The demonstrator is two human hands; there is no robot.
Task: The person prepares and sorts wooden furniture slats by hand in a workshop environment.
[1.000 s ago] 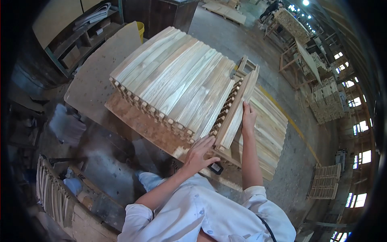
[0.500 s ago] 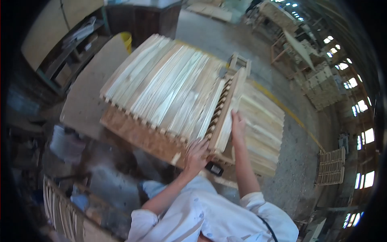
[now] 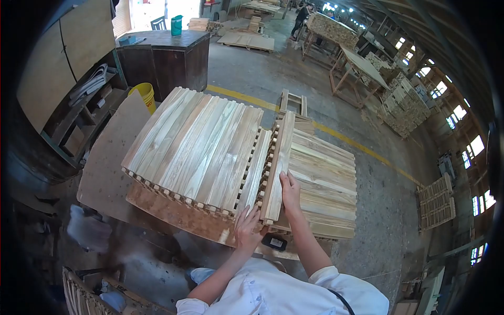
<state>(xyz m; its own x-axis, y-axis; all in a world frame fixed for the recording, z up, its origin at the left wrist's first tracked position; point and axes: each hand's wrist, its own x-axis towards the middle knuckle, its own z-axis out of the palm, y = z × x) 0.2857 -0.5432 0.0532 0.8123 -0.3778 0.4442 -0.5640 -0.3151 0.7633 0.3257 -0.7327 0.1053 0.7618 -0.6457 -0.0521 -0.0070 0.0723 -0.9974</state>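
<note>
A stack of light wooden slats [image 3: 184, 147], joined at the ends by rows of small pegs or teeth, lies in front of me. A narrow slat section [image 3: 277, 173] stands slightly raised along its right side, with a toothed gap on its left. My right hand [image 3: 290, 195] grips this section by its right edge, fingertips on top. My left hand [image 3: 247, 231] is at the near end of the neighbouring slat [image 3: 255, 168], its fingers closed over that end; the thumb is partly hidden. Another slat panel [image 3: 323, 184] lies to the right, its slats running crosswise.
A brown board [image 3: 173, 210] lies under the stack, and a small black object [image 3: 274, 242] sits at its near edge. A yellow bucket [image 3: 145, 95] and a dark cabinet [image 3: 178, 65] stand at the far left. A small wooden frame [image 3: 294, 104] is beyond the slats.
The view has tilted up, showing more of the far workshop. The slat section in my right hand has turned flatter, showing its broad face. Both hands keep their contact.
</note>
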